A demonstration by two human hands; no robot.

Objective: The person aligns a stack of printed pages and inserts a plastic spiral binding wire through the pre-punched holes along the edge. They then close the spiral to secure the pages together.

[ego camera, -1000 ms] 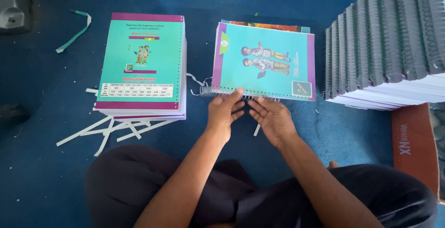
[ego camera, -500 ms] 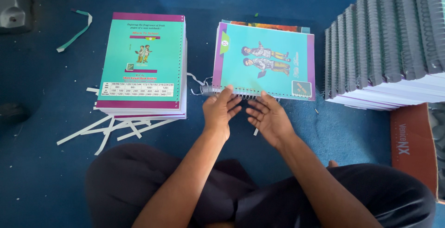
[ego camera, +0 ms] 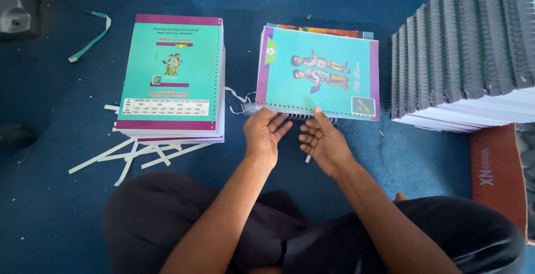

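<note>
Left hand: your left hand (ego camera: 264,135) is resting at the near edge of the light blue notebook (ego camera: 317,73), fingers loosely spread and lying over the wire spiral (ego camera: 290,112); it is touching the coil rather than closing round anything

Right hand: your right hand (ego camera: 323,140) is sitting just beside the left, palm turned partly up and fingers open, the fingertips reaching the same bound edge; it is clasping nothing

Notebook: it is lying flat on the blue floor (ego camera: 44,207) straight ahead of your knees, on top of another book whose orange edge is peeking out at the far side

Risk, coil: the spiral is looking only loosely seated along the punched edge, so a sideways pull from either hand could be dragging loops out of their holes or bending them

Risk, cover: you are pressing near one edge only, so the cover could be sliding off the book under it

Risk, scraps: white paper strips (ego camera: 134,154) are lying just left of your knee, and one small scrap is sitting under your right hand, where it could be catching in the wire

Risk, bound stack: the grey-spiralled stack (ego camera: 462,51) is leaning in overlapping rows at your right, near enough that an elbow swing could be toppling it

Covers: the teal pile (ego camera: 170,79) at left is showing a purple band top and bottom, two small figures and a white table panel; the blue notebook is carrying a purple strip, two cartoon figures and a small green square label at one corner

Mat: a red-brown mat (ego camera: 496,174) with pale lettering is lying at far right
</note>
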